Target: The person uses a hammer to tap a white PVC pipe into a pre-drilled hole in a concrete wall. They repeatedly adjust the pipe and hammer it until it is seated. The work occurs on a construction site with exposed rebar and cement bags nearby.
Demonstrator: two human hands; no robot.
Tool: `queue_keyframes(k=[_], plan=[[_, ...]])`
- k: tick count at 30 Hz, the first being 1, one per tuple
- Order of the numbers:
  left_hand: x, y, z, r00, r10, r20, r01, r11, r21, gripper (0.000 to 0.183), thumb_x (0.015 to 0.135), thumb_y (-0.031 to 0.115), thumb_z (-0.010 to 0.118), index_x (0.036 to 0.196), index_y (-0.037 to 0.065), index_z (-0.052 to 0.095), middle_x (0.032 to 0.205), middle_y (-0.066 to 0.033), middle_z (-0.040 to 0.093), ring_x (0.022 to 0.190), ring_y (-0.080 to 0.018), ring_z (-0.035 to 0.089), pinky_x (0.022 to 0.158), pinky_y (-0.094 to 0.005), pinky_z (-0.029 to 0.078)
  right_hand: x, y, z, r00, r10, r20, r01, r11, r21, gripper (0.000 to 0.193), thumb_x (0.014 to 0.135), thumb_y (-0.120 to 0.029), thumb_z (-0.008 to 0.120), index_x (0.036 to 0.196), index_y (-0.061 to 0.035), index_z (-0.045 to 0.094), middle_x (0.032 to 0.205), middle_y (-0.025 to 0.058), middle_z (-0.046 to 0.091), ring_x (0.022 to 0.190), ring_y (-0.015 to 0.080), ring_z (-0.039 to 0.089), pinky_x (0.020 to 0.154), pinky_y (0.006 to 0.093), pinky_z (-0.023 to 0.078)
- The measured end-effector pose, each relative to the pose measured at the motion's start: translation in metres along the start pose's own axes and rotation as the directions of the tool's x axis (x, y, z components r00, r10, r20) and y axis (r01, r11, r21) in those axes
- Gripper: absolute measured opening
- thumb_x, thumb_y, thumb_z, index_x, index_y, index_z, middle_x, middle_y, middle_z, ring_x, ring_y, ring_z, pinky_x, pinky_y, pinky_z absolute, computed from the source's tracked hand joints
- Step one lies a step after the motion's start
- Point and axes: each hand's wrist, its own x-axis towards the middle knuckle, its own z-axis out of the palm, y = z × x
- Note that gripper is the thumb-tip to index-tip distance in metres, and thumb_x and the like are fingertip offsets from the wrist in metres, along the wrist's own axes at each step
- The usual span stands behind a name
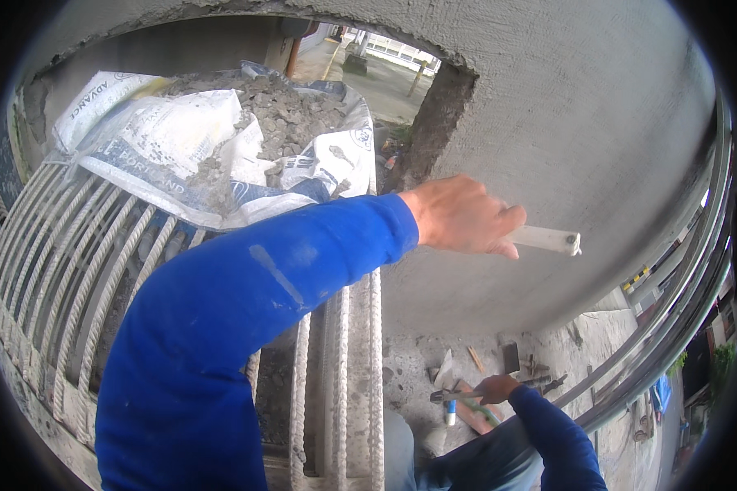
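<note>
My left hand (460,217) reaches across to the right and grips a flat white tool handle (547,239), held close against the grey plastered wall (581,123). The working end of that tool is hidden behind my fingers. Lower down, my right hand (496,386) is closed around a thin dark tool (454,396) just above the concrete floor (405,368). A small blue and white stick (450,412) lies right beside it. Both arms wear blue sleeves.
A rack of ribbed steel bars (74,262) fills the left, with torn cement sacks (180,147) full of rubble on top. Wood scraps and debris (516,360) lie on the floor. Curved metal rails (688,278) run along the right. The wall has a rough broken edge (434,123).
</note>
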Motion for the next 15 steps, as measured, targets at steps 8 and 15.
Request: queue_keyframes(k=[8, 15], plan=[[-0.0014, -0.0031, 0.0027, 0.995, 0.092, -0.028, -0.09, 0.993, 0.073, 0.041, 0.1, 0.047, 0.054, 0.096, 0.007, 0.047, 0.069, -0.0055, 0.055, 0.057, -0.0213, 0.064, 0.048, -0.0335, 0.055, 0.0003, 0.0015, 0.0019, 1.0, -0.003, -0.003, 0.003, 1.0, -0.014, 0.048, 0.077, -0.039, 0.074, 0.123, -0.0253, 0.071, 0.11, 0.0082, 0.073, 0.105, 0.0308, 0.068, 0.088, 0.0459, 0.054], [-0.0014, -0.0022, 0.0019, 0.996, 0.084, 0.031, -0.086, 0.994, 0.066, 0.042, 0.101, 0.05, 0.05, 0.097, 0.008, 0.048, 0.069, -0.0053, 0.054, 0.056, -0.0218, 0.064, 0.047, -0.0337, 0.055, 0.0025, 0.0031, 0.0051, 1.0, 0.002, 0.004, -0.002, 1.0, -0.008, 0.049, 0.077, -0.039, 0.074, 0.124, -0.0254, 0.07, 0.11, 0.0083, 0.073, 0.104, 0.031, 0.069, 0.088, 0.0459, 0.055]])
